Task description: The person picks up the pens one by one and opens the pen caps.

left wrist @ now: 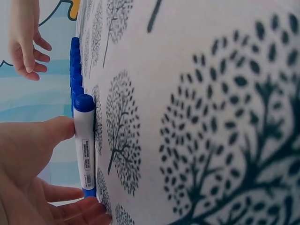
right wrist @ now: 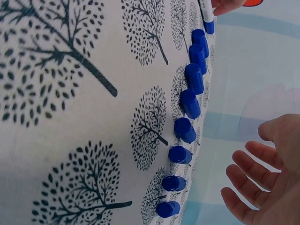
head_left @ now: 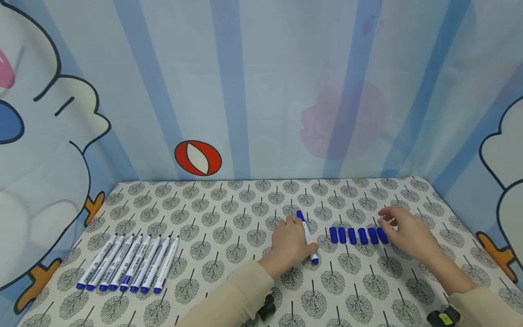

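Observation:
A white marker with a blue cap lies slanted on the patterned cloth. My left hand holds it; in the left wrist view the thumb touches its side near the blue end, and the fingers reach round its other blue end. To the right runs a row of several loose blue caps. Beside the row's right end hovers my right hand, its fingers loosely bent and nothing in them. Part of the row is hidden behind this hand in the head view; the right wrist view shows more caps.
At the left lie several uncapped white markers side by side, dark tips pointing away and blue ends towards me. A cloth printed with trees covers the table. Behind it hangs a striped blue curtain with cartoon figures.

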`<state>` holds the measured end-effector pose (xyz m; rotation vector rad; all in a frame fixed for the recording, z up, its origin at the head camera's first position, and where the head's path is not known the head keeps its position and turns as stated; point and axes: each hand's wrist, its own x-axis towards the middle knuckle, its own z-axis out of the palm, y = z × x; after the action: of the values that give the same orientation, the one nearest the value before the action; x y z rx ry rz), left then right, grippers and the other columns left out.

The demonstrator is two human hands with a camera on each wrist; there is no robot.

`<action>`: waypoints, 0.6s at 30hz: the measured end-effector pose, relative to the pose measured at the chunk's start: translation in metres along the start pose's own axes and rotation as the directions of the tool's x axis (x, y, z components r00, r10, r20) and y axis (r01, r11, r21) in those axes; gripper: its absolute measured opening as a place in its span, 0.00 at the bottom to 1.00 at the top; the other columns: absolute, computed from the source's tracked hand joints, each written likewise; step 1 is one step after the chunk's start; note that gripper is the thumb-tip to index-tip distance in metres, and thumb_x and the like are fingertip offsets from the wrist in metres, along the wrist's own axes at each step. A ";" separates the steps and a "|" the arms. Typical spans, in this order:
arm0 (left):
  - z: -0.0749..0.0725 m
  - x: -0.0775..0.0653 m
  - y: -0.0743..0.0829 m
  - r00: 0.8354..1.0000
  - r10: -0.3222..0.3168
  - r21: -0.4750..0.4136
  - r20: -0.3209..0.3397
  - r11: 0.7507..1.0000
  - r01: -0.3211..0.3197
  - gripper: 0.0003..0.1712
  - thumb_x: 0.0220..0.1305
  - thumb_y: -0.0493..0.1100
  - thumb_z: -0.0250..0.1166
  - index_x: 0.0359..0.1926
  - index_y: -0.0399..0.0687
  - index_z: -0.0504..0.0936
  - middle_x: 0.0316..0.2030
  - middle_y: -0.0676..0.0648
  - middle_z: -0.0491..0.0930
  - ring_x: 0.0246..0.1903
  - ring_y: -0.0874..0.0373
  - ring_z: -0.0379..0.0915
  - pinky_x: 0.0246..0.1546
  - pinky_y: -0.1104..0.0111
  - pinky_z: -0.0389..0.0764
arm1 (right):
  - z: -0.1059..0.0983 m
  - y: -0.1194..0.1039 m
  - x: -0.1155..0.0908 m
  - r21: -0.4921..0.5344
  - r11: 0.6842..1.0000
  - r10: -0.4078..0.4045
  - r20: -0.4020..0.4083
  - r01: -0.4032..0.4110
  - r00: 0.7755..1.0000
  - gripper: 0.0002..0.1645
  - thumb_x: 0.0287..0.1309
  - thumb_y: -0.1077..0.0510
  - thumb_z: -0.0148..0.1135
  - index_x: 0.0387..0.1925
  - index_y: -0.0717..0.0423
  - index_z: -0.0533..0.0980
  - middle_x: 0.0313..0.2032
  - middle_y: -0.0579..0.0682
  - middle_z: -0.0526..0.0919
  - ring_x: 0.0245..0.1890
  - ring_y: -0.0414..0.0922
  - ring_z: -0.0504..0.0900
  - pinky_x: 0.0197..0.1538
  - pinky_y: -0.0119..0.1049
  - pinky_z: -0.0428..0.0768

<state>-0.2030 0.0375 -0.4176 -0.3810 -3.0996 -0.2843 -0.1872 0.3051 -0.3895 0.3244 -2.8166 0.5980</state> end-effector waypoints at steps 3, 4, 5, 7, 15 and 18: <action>-0.001 -0.001 0.000 1.000 -0.002 -0.029 0.000 1.000 0.002 0.41 0.47 0.67 0.64 0.52 0.39 0.74 0.48 0.41 0.73 0.44 0.48 0.71 0.33 0.61 0.79 | 0.001 0.000 0.000 -0.002 1.000 0.004 0.004 -0.004 1.000 0.16 0.62 0.57 0.53 0.46 0.65 0.73 0.37 0.58 0.80 0.36 0.55 0.79 0.34 0.49 0.78; -0.001 -0.001 0.000 1.000 -0.005 -0.044 0.003 0.999 0.005 0.39 0.47 0.65 0.65 0.50 0.39 0.75 0.47 0.41 0.73 0.43 0.48 0.71 0.32 0.62 0.79 | 0.002 0.000 0.000 -0.003 1.000 0.006 0.006 -0.006 1.000 0.16 0.62 0.57 0.53 0.46 0.64 0.73 0.37 0.58 0.80 0.36 0.55 0.79 0.34 0.49 0.78; -0.002 -0.001 0.000 1.000 -0.009 -0.054 0.007 0.998 0.009 0.36 0.47 0.64 0.65 0.48 0.39 0.76 0.46 0.41 0.73 0.42 0.49 0.71 0.30 0.62 0.78 | 0.002 0.000 0.000 -0.004 1.000 0.006 0.006 -0.006 1.000 0.16 0.62 0.57 0.53 0.47 0.64 0.73 0.37 0.58 0.80 0.36 0.55 0.79 0.34 0.49 0.78; -0.002 -0.001 0.000 1.000 -0.014 -0.071 0.014 0.997 0.015 0.34 0.47 0.61 0.66 0.46 0.40 0.76 0.45 0.42 0.73 0.39 0.50 0.71 0.28 0.63 0.77 | 0.002 0.000 0.000 -0.008 1.000 0.006 0.005 -0.006 1.000 0.16 0.62 0.57 0.52 0.46 0.64 0.73 0.37 0.58 0.80 0.35 0.54 0.79 0.33 0.47 0.78; -0.003 0.000 -0.006 1.000 -0.003 -0.120 0.006 0.993 0.004 0.18 0.47 0.47 0.68 0.34 0.39 0.78 0.34 0.44 0.72 0.24 0.56 0.68 0.16 0.67 0.71 | 0.003 0.001 -0.002 -0.007 1.000 0.001 0.005 -0.001 1.000 0.15 0.61 0.57 0.53 0.45 0.64 0.74 0.36 0.56 0.80 0.33 0.52 0.79 0.30 0.44 0.78; -0.002 0.000 -0.009 1.000 0.009 -0.127 0.001 0.992 -0.009 0.11 0.46 0.41 0.67 0.30 0.40 0.77 0.30 0.46 0.68 0.19 0.58 0.65 0.13 0.69 0.67 | 0.005 0.001 -0.002 -0.013 1.000 0.001 0.011 -0.001 1.000 0.15 0.61 0.57 0.53 0.45 0.64 0.74 0.35 0.56 0.80 0.33 0.51 0.79 0.29 0.42 0.77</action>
<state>-0.2051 0.0280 -0.4170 -0.3972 -3.0893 -0.4828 -0.1867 0.3045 -0.3946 0.3252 -2.8302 0.5792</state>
